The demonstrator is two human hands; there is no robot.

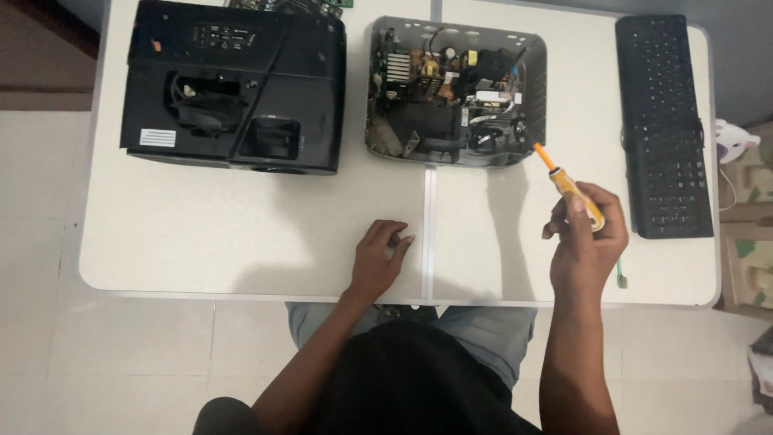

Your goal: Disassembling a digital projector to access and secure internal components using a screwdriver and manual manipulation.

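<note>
Your right hand [586, 234] hides the screwdriver's [573, 187] handle end; the circuit board [291, 6] is cut off by the top edge.

We see a white folding table [241, 242] with a black plastic projector top cover [233, 84] at far left, and an open grey projector base with exposed circuit boards [455, 93] just right of it. A black keyboard [664, 125] sits at the right edge. Left hand [378, 258] rests on the table before the base; right hand [586, 238], holding an orange-handled screwdriver [573, 189], is between base and keyboard.
</note>
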